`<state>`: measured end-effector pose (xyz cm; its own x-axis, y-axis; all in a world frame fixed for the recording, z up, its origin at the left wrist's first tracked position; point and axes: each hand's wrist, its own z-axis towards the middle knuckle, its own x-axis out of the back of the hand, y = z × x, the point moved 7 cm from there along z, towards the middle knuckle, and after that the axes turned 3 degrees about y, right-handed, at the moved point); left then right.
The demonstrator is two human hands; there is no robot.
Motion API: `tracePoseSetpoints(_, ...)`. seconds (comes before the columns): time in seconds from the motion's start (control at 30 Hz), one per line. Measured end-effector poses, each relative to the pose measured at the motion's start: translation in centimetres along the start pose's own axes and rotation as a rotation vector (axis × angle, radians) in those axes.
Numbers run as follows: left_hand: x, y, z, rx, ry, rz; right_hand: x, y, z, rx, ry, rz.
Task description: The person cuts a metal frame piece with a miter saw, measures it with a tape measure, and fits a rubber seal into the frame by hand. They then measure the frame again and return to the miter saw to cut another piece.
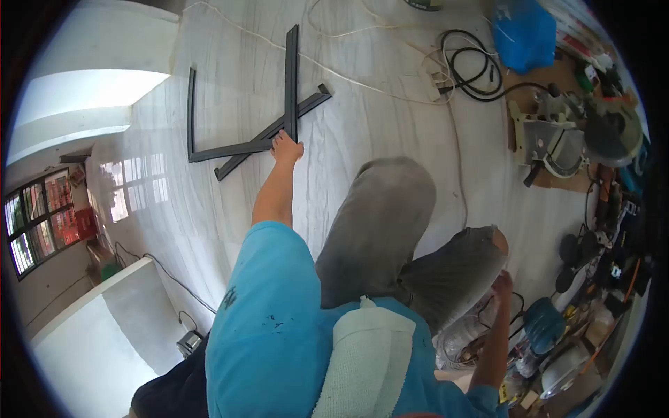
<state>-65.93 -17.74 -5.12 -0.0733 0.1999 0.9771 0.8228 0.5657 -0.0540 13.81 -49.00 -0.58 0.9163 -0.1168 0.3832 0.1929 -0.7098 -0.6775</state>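
My left hand reaches forward to the floor, its fingers closed at the near corner of a black U-shaped frame. One long side of this frame, a black bar, runs away from the hand. A separate black profile piece crosses under the frame diagonally and has short turned ends. My right hand hangs beside my right knee, with its fingers too dim and small to make out.
A miter saw stands at the right near a coiled black cable, a white power strip and a blue bag. Tools and clutter line the right side. Thin cords cross the marble-look floor. A white panel is at lower left.
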Motion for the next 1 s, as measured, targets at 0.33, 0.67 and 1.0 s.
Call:
tracePoseSetpoints(0.33, 1.5, -1.5, -8.6, -0.084, -0.32, -0.103, -2.4, -48.5, -7.9, 1.16, 0.202, 0.173)
tracePoseSetpoints(0.67, -8.3, -14.6, -14.8, 1.206, -0.134, -0.964, -9.9, -63.6, -28.7, 1.748, -0.57, 0.335)
tracePoseSetpoints(1.0, 2.8, -14.0, -15.5, 1.191, 0.158, -1.051, -13.3, -65.2, -30.9, 1.641, -0.724, 0.44)
